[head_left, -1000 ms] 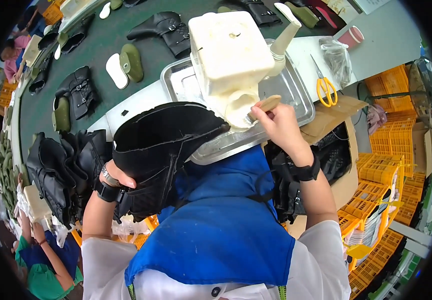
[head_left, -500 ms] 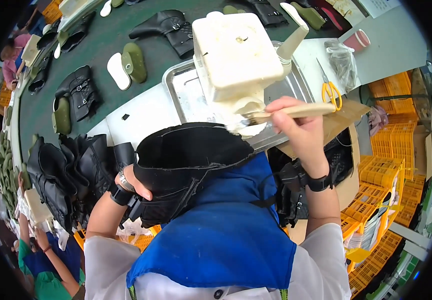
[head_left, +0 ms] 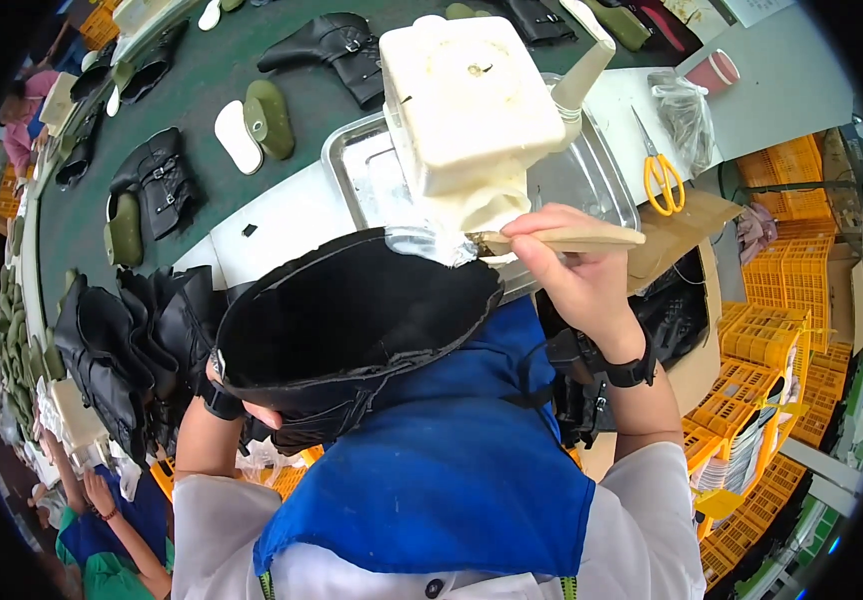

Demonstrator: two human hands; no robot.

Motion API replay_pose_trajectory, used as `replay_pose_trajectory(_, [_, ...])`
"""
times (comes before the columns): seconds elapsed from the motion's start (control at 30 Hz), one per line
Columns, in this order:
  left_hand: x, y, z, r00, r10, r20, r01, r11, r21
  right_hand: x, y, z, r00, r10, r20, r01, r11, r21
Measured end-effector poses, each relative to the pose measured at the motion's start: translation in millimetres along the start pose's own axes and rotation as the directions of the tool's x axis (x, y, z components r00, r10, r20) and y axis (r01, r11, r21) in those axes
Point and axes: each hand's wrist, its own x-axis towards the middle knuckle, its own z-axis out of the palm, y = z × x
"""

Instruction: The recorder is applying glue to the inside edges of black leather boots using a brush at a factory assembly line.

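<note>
My left hand (head_left: 264,414) grips a black boot upper (head_left: 352,315) from its left side, and most of its fingers are hidden behind the leather. The wide mouth of the upper faces up, with a rough edge all round. In my right hand (head_left: 584,285) is a brush (head_left: 597,238) with a pale wooden handle, pinched between thumb and fingers. White paste covers its bristles, which touch the far rim of the upper. A band of wet white paste lies along that rim. Just beyond stands a white plastic container (head_left: 467,100) with a crusted opening at its base.
The container stands in a metal tray (head_left: 352,165). To its right lie yellow-handled scissors (head_left: 664,185), a clear plastic bag (head_left: 682,120) and a pink cup (head_left: 714,72). Black boots (head_left: 157,185) and green shoe lasts (head_left: 270,120) rest on the green belt. Yellow crates (head_left: 752,350) are stacked at right.
The brush has moved a little left, from beside the container's opening onto the upper's rim, where white paste now shows. My left hand has tilted the upper and its mouth shows wider.
</note>
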Motion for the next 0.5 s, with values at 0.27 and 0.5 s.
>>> replay_pose_trajectory(0.27, [-2.2, 15.6, -15.7, 0.998, 0.044, 0.041, -0.048, 0.995, 0.088, 18.5, -23.6, 10.0, 0.999, 0.021, -0.043, -0.026, 0.994, -0.111])
replay_pose_trajectory(0.5, [14.9, 43.9, 12.9, 0.991, 0.117, -0.066, -0.05, 0.778, 0.626, 39.5, -29.1, 19.0, 0.994, -0.114, -0.002, 0.109, 0.955, -0.277])
